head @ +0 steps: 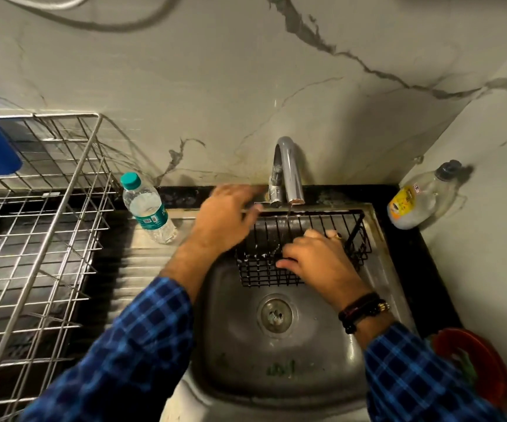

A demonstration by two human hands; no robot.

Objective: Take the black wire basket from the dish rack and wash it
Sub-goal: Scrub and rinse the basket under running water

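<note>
While water runs, basket (302, 251) under fingers (291, 254).

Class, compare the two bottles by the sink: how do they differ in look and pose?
The water bottle left of the sink has a teal cap and teal label; the corner bottle has a dark cap and yellow label. The water bottle is slim, the corner bottle squat and broad. Both are clear plastic.

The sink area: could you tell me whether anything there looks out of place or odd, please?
Yes: green scraps lie on the sink floor near its front edge, away from the black wire basket under the tap. Nothing looks spilled or broken.
</note>
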